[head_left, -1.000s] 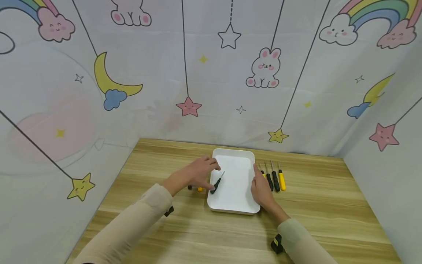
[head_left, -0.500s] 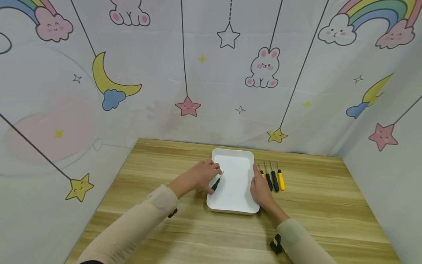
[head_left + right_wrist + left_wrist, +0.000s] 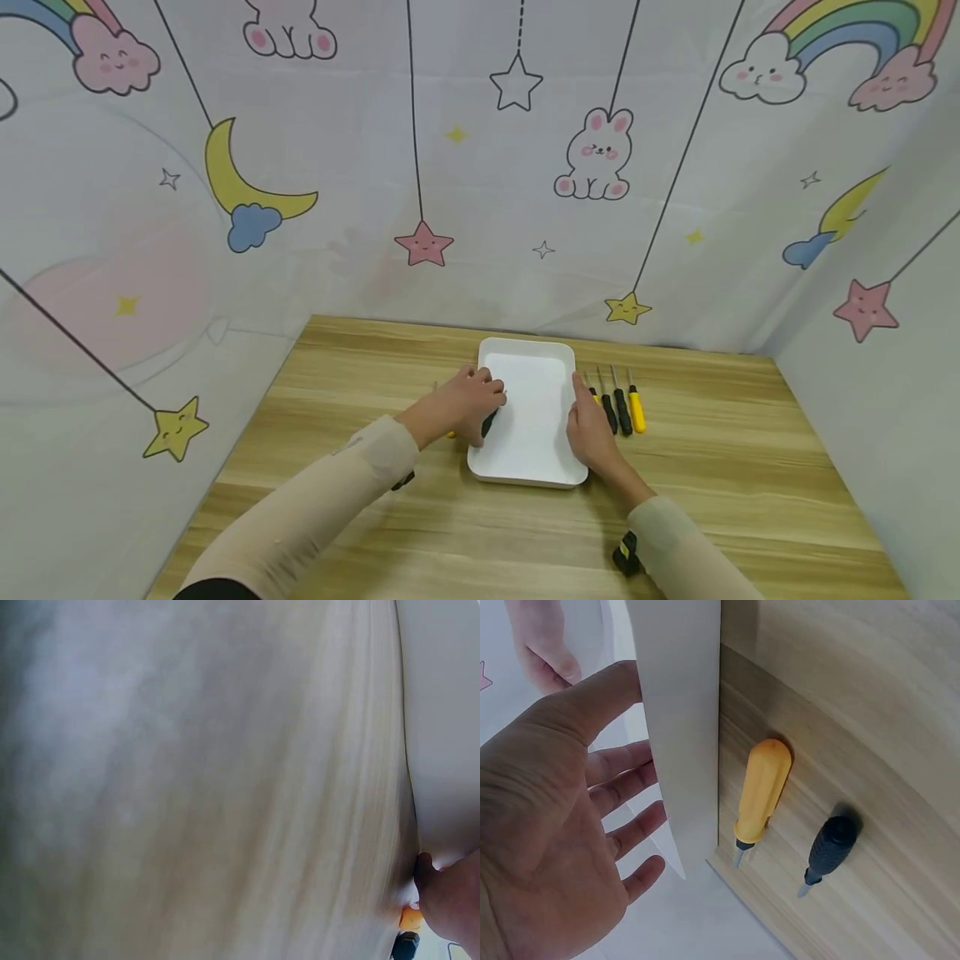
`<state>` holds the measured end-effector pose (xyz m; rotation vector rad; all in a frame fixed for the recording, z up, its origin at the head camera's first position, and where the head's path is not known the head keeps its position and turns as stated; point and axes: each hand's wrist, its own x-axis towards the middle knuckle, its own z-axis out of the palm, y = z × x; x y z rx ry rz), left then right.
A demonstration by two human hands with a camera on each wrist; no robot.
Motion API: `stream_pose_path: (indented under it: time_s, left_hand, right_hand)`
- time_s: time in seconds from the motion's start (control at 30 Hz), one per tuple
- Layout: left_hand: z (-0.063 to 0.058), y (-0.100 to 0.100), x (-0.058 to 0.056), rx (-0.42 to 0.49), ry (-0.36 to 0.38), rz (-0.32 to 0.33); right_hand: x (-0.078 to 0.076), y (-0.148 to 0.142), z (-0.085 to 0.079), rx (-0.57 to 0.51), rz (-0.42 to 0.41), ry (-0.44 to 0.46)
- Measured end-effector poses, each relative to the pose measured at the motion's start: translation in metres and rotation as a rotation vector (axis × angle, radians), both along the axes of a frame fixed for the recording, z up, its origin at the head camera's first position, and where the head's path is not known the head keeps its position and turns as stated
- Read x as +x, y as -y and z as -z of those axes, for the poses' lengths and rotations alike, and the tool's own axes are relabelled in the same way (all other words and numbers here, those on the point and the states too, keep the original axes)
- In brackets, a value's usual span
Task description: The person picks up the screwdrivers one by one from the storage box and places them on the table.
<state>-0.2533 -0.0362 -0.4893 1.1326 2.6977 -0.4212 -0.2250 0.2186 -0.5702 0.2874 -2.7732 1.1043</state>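
A white tray point(image 3: 527, 463) lies on the wooden table. Inside, along its left side, is a black-handled screwdriver point(image 3: 489, 422), mostly covered by my left hand point(image 3: 470, 403). That hand reaches over the left rim, thumb and fingers on either side of the handle. In the left wrist view the fingertips pass behind the tray wall point(image 3: 679, 712), so I cannot tell whether they pinch the handle. My right hand point(image 3: 592, 429) grips the tray's right rim. In the right wrist view, part of the right hand point(image 3: 454, 900) shows against the tray's outer wall point(image 3: 442, 712).
Outside the tray's left wall lie a yellow-handled screwdriver point(image 3: 763, 787) and another black-handled one point(image 3: 831, 846). Right of the tray, several screwdrivers stand in a row, a yellow one point(image 3: 637, 412) outermost. A patterned cloth point(image 3: 337, 167) forms the wall behind the table point(image 3: 712, 467).
My left hand has come down and to the right over the black screwdriver, its fingers drawing in around the handle. The right hand has stayed at the tray's right rim.
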Motion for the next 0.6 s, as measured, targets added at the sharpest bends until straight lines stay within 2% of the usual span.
stream_pose_path:
  time_s: [0.37,0.6]
  left_hand:
    - [0.0038,-0.0021,-0.0026,-0.004,0.034,-0.027]
    - [0.0076,-0.0026,-0.0067,0.04,0.053,-0.029]
  right_hand:
    - [-0.0009,0.0003,0.0005,-0.007,-0.004,0.004]
    - [-0.002,-0.0003,0.0017,-0.004,-0.002,0.0]
